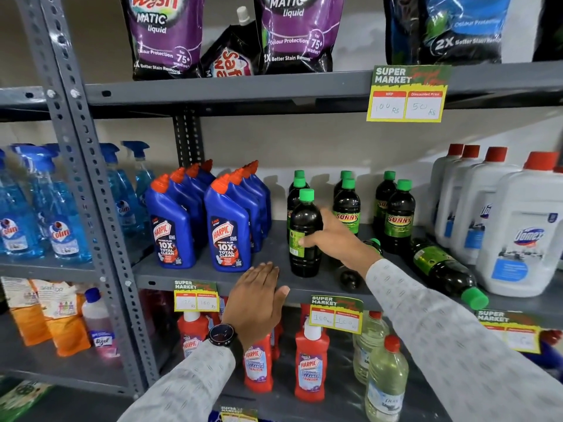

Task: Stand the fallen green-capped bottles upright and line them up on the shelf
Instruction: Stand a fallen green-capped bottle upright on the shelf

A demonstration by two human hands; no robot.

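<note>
Now, shelf: grey metal shelf [195, 271], the landmark.
Fallen: dark green-capped plastic bottle [438, 266] lying at its right front edge; likely heavy, smooth; grasp mid-body.
Right hand [333, 236]: wrapped round upright dark bottle [304, 236], mid-shelf.
Left hand [259, 295]: open, empty, front lip.

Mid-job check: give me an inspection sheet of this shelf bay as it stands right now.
Surface: grey metal shelf, front strip bare.
Job's things: front upright bottle standing; fallen bottle lying with its cap over the shelf edge; second fallen bottle partly hidden behind the right arm.
Clutter: blue Harpic bottles left, white jugs right.
Grippers: right hand on the front upright bottle; left hand open at the shelf edge.
Cables: nothing seen.
Surroundings: price tags, stocked shelves above and below.
</note>
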